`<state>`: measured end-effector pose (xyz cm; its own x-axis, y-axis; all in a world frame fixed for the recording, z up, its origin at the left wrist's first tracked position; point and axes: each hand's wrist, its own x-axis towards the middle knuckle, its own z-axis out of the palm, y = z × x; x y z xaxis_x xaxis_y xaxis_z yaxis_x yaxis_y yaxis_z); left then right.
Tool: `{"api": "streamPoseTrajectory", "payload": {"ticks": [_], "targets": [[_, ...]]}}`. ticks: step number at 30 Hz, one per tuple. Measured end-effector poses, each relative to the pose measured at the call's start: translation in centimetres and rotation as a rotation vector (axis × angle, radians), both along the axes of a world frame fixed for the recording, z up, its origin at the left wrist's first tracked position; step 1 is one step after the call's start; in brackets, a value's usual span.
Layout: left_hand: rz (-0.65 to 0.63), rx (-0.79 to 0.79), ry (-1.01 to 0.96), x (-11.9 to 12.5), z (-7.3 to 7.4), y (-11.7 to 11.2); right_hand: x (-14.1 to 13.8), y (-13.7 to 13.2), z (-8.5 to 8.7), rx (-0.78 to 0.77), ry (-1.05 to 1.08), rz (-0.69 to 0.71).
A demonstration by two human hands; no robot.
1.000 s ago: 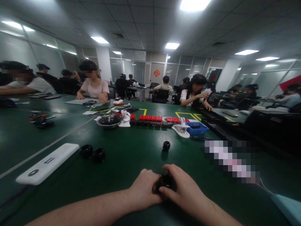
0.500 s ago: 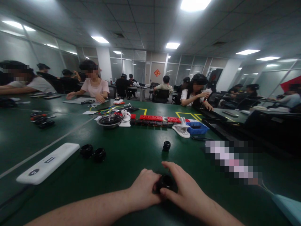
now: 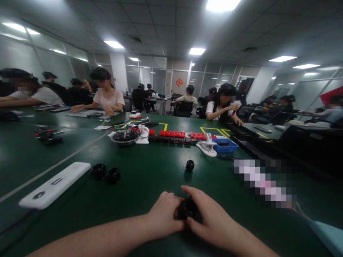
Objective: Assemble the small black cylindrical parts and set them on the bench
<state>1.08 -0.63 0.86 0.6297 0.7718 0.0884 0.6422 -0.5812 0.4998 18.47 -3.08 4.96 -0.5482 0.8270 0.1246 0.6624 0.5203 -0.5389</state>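
Observation:
A hollow, black ring-shaped part (image 3: 188, 208) is held low over the near table, its round opening facing up. From its left side, my left hand (image 3: 164, 214) grips it with fingers curled and thumb along the near edge. My right hand (image 3: 214, 216) curves round the right side, fingers reaching past the far rim and thumb by the near rim. Its inner fingers and the lower part of the ring are hidden. Straight ahead on the table lies a smaller black ring piece (image 3: 190, 165). Two more black rings, a left one (image 3: 98, 171) and a right one (image 3: 113, 175), sit together at the left.
A white power bank-like device (image 3: 56, 185) with a cable lies left on the green table (image 3: 150, 171). Further back are a red-and-black strip (image 3: 172, 134), a white clamp (image 3: 208, 146), a blue tray (image 3: 225, 145) and a cable coil (image 3: 125, 137). Other people sit across the table.
My right hand has shifted slightly round the ring: its fingertips moved a little left and its thumb a little right. My left hand stays in place.

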Motion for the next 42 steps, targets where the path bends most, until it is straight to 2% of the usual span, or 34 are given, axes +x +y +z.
{"api": "streamPoseTrajectory", "payload": {"ticks": [4,6,16,22,29,33,39,42], "targets": [[0.005,0.007,0.005,0.03,0.02,-0.07,-0.35,0.42,-0.01,-0.075,-0.026,-0.144],[-0.003,0.018,0.005,0.02,-0.03,-0.08,-0.41,0.51,-0.06,-0.093,-0.031,-0.171],[-0.004,0.021,0.042,0.03,-0.10,-0.05,-0.08,-0.07,0.25,-0.018,0.005,-0.044],[-0.004,0.032,0.030,-0.02,-0.31,0.04,-0.37,0.20,-0.32,-0.049,-0.014,-0.152],[-0.013,0.007,0.006,0.07,-0.06,-0.01,0.00,-0.01,-0.19,0.021,0.041,-0.041],[-0.006,-0.006,0.018,0.07,0.06,-0.02,-0.12,-0.14,0.18,-0.003,0.014,-0.009],[-0.022,0.004,0.050,-0.04,-0.67,0.25,-0.47,-0.06,-0.03,-0.040,-0.032,-0.100],[-0.020,0.014,0.042,-0.05,-0.67,0.20,-0.40,0.02,-0.20,-0.021,-0.021,-0.082]]}}
